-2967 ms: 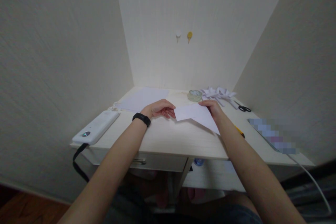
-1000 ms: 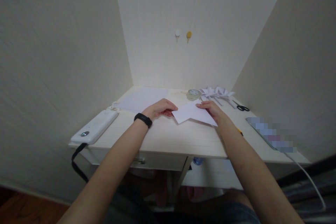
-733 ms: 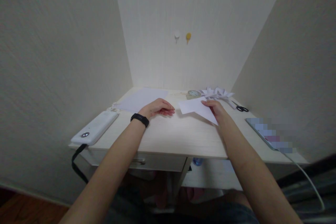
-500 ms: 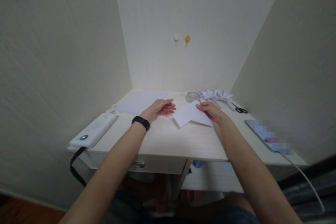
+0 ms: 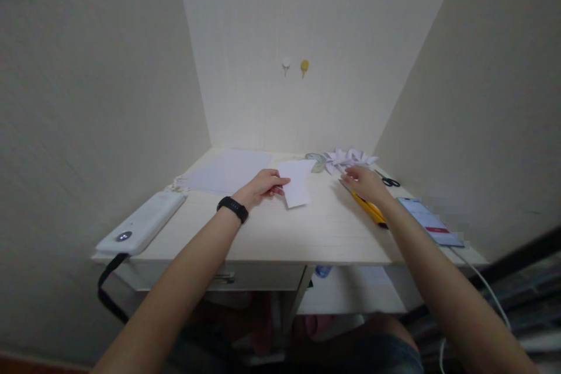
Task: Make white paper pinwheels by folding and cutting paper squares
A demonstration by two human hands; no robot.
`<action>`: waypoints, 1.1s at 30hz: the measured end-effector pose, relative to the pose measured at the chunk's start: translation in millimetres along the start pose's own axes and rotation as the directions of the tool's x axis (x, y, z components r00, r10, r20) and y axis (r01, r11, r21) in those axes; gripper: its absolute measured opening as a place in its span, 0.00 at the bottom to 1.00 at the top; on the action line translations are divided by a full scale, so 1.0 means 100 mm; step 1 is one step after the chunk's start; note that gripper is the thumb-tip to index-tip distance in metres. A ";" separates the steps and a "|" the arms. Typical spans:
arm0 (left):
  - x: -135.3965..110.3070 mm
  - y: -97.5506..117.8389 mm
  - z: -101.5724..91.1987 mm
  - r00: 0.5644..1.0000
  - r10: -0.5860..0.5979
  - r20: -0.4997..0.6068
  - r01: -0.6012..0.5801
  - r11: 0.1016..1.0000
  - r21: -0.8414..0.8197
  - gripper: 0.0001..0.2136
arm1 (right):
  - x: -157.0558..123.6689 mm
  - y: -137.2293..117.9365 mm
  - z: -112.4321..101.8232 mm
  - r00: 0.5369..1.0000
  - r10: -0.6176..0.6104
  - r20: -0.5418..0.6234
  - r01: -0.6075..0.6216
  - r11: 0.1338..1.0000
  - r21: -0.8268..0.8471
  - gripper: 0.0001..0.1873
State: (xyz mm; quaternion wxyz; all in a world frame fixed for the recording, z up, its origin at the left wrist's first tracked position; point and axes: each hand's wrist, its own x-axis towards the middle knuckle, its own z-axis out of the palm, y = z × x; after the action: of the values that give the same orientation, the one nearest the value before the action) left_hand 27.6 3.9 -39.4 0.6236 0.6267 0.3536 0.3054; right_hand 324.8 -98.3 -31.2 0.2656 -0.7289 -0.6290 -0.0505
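Note:
My left hand point(image 5: 262, 184) pinches the left edge of a folded white paper point(image 5: 298, 183) that lies on the pale wooden desk point(image 5: 307, 231). A black band sits on that wrist. My right hand point(image 5: 366, 182) has left the paper. It lies to the right with fingers stretched flat over the far end of a yellow, black-tipped tool point(image 5: 370, 209) that lies diagonally on the desk. Whether the fingers grip the tool is not visible.
A flat white sheet point(image 5: 228, 170) lies back left, a white power bank point(image 5: 140, 225) with a black cable at the left edge. Tape roll point(image 5: 314, 161), folded paper shapes point(image 5: 349, 157) and scissors point(image 5: 388, 182) sit at the back right, a phone point(image 5: 429, 221) at the right. Walls close in on three sides.
My right hand let go of the paper and moved right onto the yellow tool. The paper now lies narrower by my left hand, which holds its edge. The view shifted right.

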 end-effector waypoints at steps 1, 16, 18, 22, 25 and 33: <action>0.01 -0.01 0.01 1.000 -0.012 -0.012 0.012 1.000 -0.003 0.08 | -0.09 0.11 -0.01 0.999 0.038 -0.003 -0.038 0.996 -0.085 0.23; -0.22 -0.06 0.32 0.980 -0.191 0.056 0.199 0.933 -0.299 0.04 | -0.68 0.22 0.14 0.989 0.145 0.029 -0.129 0.942 -0.310 0.22; -0.31 -0.07 0.36 0.980 -0.195 0.028 0.193 0.918 -0.347 0.05 | -0.72 0.18 0.15 0.997 0.072 0.017 -0.066 0.971 -0.228 0.20; -0.47 -0.10 0.42 0.981 -0.194 -0.023 0.167 0.894 -0.416 0.06 | -0.84 0.01 0.20 0.996 -0.088 0.004 0.088 0.995 -0.036 0.19; -0.55 -0.15 0.43 0.979 -0.194 -0.060 0.151 0.893 -0.424 0.06 | -0.91 -0.13 0.22 0.991 -0.130 -0.011 0.131 0.990 0.054 0.19; -0.59 -0.18 0.45 0.975 -0.207 -0.083 0.138 0.853 -0.503 0.03 | -1.03 -0.32 0.21 0.976 -0.212 -0.057 0.218 0.967 0.134 0.17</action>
State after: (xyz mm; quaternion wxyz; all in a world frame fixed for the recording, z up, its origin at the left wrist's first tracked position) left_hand 30.0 -71.0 -55.9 0.7627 0.3901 0.3597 0.3697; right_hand 268.2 -178.8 -80.7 0.3223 -0.6348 -0.7004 -0.0503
